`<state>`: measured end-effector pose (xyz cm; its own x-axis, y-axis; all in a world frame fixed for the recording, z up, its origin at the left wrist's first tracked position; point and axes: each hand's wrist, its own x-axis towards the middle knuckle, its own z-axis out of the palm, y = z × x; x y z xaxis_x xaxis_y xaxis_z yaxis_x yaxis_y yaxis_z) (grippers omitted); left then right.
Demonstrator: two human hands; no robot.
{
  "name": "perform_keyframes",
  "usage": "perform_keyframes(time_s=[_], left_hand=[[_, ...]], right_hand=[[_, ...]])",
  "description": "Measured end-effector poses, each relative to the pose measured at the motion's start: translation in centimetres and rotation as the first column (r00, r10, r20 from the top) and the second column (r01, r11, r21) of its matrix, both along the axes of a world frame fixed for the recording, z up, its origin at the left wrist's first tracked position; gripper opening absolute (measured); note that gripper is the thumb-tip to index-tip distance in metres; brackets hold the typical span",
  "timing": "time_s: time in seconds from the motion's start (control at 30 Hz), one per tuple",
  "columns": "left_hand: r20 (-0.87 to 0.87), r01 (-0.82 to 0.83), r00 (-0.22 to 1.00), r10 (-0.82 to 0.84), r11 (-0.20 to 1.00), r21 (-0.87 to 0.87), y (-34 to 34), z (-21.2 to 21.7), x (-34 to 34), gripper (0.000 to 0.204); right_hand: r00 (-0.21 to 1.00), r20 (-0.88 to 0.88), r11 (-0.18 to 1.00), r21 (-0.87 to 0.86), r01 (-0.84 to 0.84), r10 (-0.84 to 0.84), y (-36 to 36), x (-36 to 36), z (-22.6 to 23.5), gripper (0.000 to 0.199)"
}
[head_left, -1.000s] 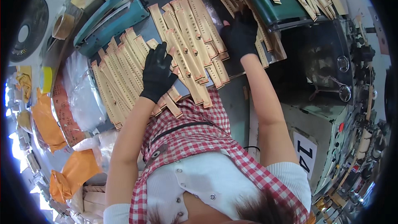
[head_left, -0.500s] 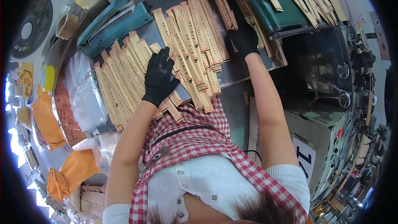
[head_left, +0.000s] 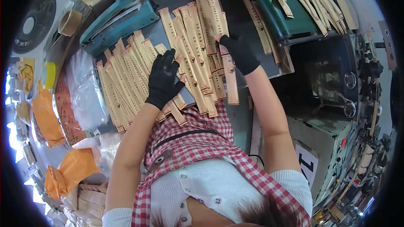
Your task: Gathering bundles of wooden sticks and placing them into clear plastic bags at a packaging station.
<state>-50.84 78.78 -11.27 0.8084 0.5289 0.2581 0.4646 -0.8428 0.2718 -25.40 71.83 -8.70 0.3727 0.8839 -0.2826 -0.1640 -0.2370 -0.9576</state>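
Long, narrow, pale printed strips with reddish ends lie side by side on the dark table [head_left: 156,27], in a left group [head_left: 122,84] and a middle group [head_left: 191,46]. My left hand [head_left: 164,75], in a black glove with bare fingertips, rests over the strips where the groups meet, fingers spread and thumb apart. In a matching glove, my right hand [head_left: 244,54] pinches a single printed strip [head_left: 230,82] near its middle, at the right side of the middle group. That strip runs lengthwise, its near end reaching the table's front edge. Two more strips [head_left: 259,23] lie farther right.
A teal long-armed device [head_left: 122,21] stands behind the left group. More pale strips [head_left: 313,4] lie on a green machine [head_left: 273,12] at far right. Clear plastic bags [head_left: 86,92], an orange packet [head_left: 78,168], yellow tape [head_left: 49,75] and a fan [head_left: 33,21] are on the left.
My right hand has come left and nearer from the right part of the table, bringing a strip against the middle group. My left hand has hardly moved.
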Motion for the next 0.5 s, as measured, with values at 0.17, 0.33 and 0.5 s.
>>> perform_keyframes(time_s=[0.17, 0.33, 0.5], left_hand=[[0.002, -0.014, 1.0, 0.014, 1.0, -0.003, 0.0, -0.2, 0.2, 0.059], [0.009, -0.022, 1.0, 0.022, 1.0, -0.005, 0.1, 0.0, 0.4, 0.059], [-0.006, -0.017, 1.0, 0.017, 1.0, -0.022, 0.4, 0.3, 0.1, 0.059]], right_hand=[[0.991, 0.13, 0.995, 0.104, 0.003, -0.017, 0.2, -1.9, 1.7, 0.047], [0.078, 0.996, 0.962, -0.06, 0.266, 0.04, 0.4, 4.3, -3.3, 0.061], [0.214, 0.976, 0.992, -0.055, 0.113, 0.03, 0.5, 4.4, -4.6, 0.058]])
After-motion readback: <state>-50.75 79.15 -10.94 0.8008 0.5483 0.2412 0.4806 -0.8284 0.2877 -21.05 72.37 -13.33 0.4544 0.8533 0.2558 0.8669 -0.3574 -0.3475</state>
